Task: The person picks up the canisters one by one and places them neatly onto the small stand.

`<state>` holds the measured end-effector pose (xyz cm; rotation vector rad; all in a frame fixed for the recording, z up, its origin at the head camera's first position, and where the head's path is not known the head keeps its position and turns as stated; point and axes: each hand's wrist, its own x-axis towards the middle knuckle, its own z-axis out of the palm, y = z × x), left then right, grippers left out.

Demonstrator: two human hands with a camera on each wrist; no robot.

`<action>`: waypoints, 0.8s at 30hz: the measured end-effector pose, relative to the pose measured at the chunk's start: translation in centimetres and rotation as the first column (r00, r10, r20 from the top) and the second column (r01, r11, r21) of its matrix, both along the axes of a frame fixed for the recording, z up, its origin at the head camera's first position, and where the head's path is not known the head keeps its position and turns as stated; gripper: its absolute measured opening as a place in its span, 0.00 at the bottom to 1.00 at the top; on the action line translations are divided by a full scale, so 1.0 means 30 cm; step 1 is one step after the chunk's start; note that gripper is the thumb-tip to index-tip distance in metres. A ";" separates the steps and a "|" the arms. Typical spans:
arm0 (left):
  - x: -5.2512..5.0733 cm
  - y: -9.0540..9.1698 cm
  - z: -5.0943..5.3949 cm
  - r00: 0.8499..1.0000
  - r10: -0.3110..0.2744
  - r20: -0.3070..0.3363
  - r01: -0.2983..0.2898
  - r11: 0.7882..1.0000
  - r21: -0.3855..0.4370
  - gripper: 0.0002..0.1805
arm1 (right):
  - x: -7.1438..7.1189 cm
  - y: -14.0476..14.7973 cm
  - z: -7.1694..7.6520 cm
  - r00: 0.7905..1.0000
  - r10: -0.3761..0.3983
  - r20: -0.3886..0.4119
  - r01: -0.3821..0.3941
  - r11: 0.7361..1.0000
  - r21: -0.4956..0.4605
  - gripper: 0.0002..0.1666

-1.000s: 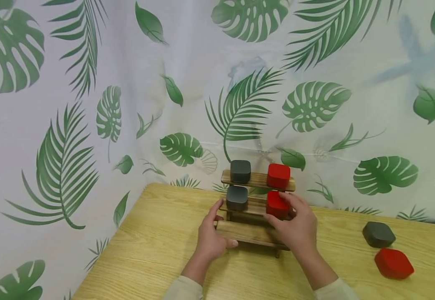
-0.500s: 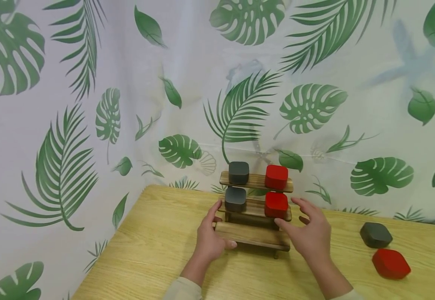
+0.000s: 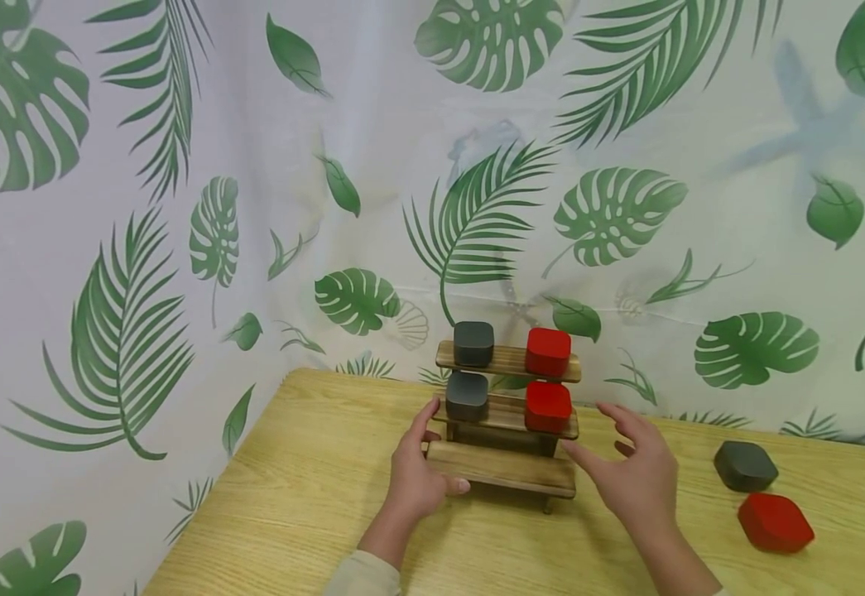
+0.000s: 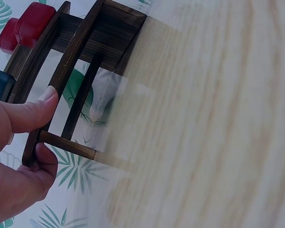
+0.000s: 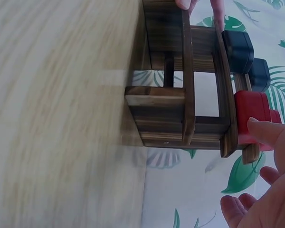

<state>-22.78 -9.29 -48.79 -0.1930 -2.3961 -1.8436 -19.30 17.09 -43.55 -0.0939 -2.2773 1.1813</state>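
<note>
Here, left grip on rack edge, right grip (apparently) just clear.

Four blocks stand on the rack, left of two other blocks.

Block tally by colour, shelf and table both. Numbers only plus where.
Red blocks: 3 (2 on the stand, 1 on the table)
Dark grey blocks: 3 (2 on the stand, 1 on the table)
Total: 6
</note>
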 end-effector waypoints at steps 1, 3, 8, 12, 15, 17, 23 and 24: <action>0.000 0.000 0.000 1.000 0.001 0.000 -0.001 1.000 -0.002 0.66 | 0.001 0.004 -0.003 1.000 -0.003 -0.001 0.003 1.000 0.002 0.38; -0.001 -0.001 0.002 1.000 0.004 0.002 -0.004 1.000 -0.003 0.66 | 0.004 0.014 -0.009 1.000 -0.012 0.000 0.012 1.000 0.017 0.38; 0.000 -0.001 0.005 1.000 0.007 0.001 -0.007 1.000 -0.010 0.66 | 0.013 0.046 -0.022 0.999 -0.034 0.040 0.033 0.999 0.040 0.39; 0.000 0.000 0.006 1.000 0.005 -0.005 -0.005 1.000 -0.015 0.66 | 0.023 0.074 -0.030 0.995 -0.061 0.080 0.058 0.998 0.039 0.39; -0.001 0.000 0.006 1.000 0.006 -0.004 -0.006 1.000 -0.016 0.66 | 0.031 0.094 -0.035 0.992 -0.077 0.096 0.074 0.997 0.028 0.38; -0.001 -0.001 0.007 1.000 0.006 -0.002 -0.006 1.000 -0.017 0.66 | 0.035 0.104 -0.040 0.990 -0.085 0.116 0.082 0.996 0.026 0.39; 0.000 -0.001 0.003 1.000 -0.001 -0.005 0.001 1.000 -0.016 0.66 | 0.041 0.132 -0.049 0.980 -0.115 0.163 0.108 0.993 0.051 0.40; 0.000 -0.001 0.003 1.000 -0.001 -0.006 0.001 1.000 -0.015 0.66 | 0.042 0.136 -0.049 0.980 -0.116 0.162 0.108 0.993 0.052 0.40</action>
